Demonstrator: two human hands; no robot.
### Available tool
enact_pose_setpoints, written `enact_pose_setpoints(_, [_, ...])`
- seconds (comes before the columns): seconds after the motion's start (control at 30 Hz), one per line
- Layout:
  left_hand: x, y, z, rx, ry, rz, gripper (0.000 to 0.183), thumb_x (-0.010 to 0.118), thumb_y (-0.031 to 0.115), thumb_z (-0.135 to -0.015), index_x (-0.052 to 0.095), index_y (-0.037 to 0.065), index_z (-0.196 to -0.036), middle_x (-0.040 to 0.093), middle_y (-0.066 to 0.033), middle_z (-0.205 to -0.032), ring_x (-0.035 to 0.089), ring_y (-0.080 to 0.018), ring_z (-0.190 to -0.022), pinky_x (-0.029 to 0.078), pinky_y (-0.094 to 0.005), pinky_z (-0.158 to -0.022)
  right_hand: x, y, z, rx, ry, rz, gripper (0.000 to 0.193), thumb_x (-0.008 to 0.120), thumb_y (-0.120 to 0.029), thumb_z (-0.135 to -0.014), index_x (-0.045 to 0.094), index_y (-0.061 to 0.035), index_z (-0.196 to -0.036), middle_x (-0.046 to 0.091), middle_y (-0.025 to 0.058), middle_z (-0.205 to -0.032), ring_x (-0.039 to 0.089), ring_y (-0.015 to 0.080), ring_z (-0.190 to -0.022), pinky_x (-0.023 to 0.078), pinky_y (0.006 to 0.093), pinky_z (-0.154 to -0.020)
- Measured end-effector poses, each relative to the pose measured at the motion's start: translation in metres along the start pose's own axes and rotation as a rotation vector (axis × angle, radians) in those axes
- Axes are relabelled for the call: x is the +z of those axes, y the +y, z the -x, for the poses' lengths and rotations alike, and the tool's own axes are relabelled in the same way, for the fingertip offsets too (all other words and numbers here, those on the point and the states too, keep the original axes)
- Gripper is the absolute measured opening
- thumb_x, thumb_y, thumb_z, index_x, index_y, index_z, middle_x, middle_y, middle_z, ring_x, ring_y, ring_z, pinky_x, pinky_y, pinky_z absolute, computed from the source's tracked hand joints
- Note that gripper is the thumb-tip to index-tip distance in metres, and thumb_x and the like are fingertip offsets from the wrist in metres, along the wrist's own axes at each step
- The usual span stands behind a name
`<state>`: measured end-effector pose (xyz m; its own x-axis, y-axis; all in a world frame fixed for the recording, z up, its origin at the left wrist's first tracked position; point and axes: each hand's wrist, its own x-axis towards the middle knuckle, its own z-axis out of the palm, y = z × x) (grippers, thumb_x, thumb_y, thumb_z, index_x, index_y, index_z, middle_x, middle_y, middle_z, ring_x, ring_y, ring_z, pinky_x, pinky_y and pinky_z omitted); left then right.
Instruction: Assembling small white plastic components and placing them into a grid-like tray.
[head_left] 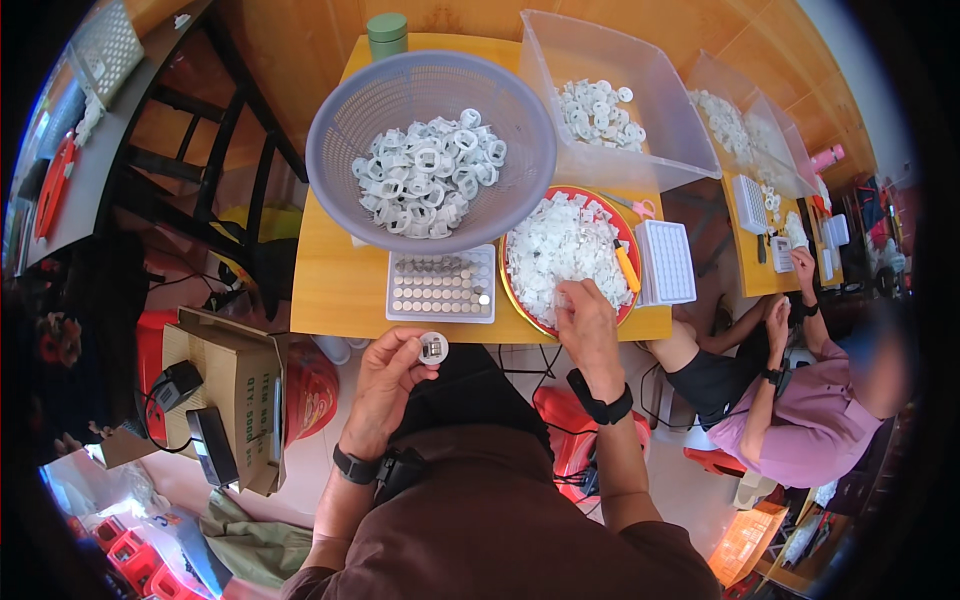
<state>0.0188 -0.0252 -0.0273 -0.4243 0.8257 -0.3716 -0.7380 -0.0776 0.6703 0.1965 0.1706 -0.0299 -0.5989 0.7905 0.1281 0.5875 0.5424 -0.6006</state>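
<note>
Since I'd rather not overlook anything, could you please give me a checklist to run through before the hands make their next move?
1. Left hand holding the round white part: ok, pinched at its edge.
2. Inside of that part visible: ok, its open face shows small metal pieces.
3. Right hand at the pile of translucent pieces: ok, fingers reach into it.
4. Piece in the right fingers: cannot tell, fingertips are hidden.
5. Red dish free of tools: not ok, a yellow tool lies in it.
6. Tray of metal discs nearby: ok, just beyond the left hand.
</note>
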Motion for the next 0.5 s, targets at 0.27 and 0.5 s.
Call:
enact_pose_setpoints(0.27, [0.000, 0.000, 0.003, -0.006, 0.009, -0.009, 0.017, 0.054, 0.013, -0.090, 0.059, 0.001, -0.101, 0.063, -0.0073, -0.091, 0.061, -0.0109, -0.075, 0.053, -0.0226, -0.065, -0.007, 0.011, -0.010, 0.143, 0.156, -0.223, 0.027, 0.053, 0.009, -0.068, 0.061, -0.0020, -0.092, 0.059, 0.0099, -0.074, 0.058, 0.0184, -0.064, 0.045, 0.0279, -0.057])
enact_pose_setpoints(0.5, [0.002, -0.003, 0.002, -0.012, -0.003, -0.006, 0.017, 0.054, 0.013, -0.090, 0.059, 0.001, -0.101, 0.063, -0.0073, -0.090, 0.061, -0.0108, -0.074, 0.053, -0.0223, -0.065, -0.013, 0.024, -0.013, 0.335, 0.089, -0.819, 0.020, 0.056, 0.006, -0.077, 0.062, -0.0012, -0.095, 0.056, 0.0003, -0.079, 0.059, 0.0092, -0.065, 0.043, 0.0187, -0.049])
